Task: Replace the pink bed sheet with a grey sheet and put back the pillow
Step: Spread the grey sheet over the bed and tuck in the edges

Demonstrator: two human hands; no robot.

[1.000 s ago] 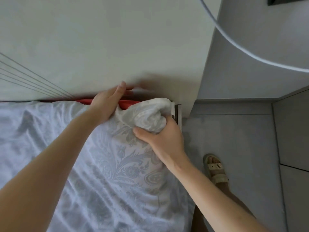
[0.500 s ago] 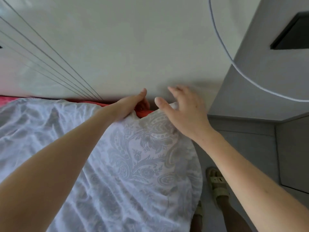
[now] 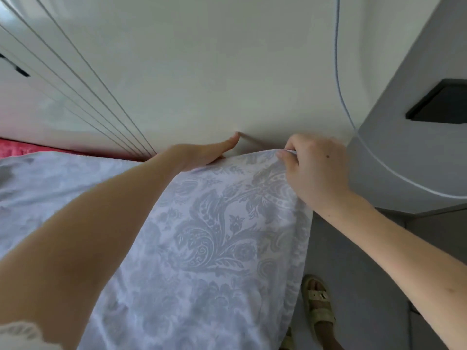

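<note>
A pale grey sheet [image 3: 217,243] with a floral pattern covers the bed up to its far right corner. My left hand [image 3: 204,152] lies flat with straight fingers on the sheet's far edge, against the white wall. My right hand [image 3: 313,168] pinches the sheet's corner at the bed's right end, fingers curled round the cloth. A strip of pink sheet [image 3: 22,149] shows at the far left, between the grey sheet and the wall. No pillow is in view.
A white panelled wall [image 3: 202,72] runs along the bed's far side. A grey cabinet [image 3: 414,137] stands at the right, with a thin white cable [image 3: 340,92] curving over it. Grey floor [image 3: 358,274] lies to the right of the bed, where my sandalled foot [image 3: 318,306] stands.
My right hand has let go of the bunched corner, opened, then pinched the sheet's corner again. The corner now lies spread over the mattress end; the red strip by my left hand is covered.
</note>
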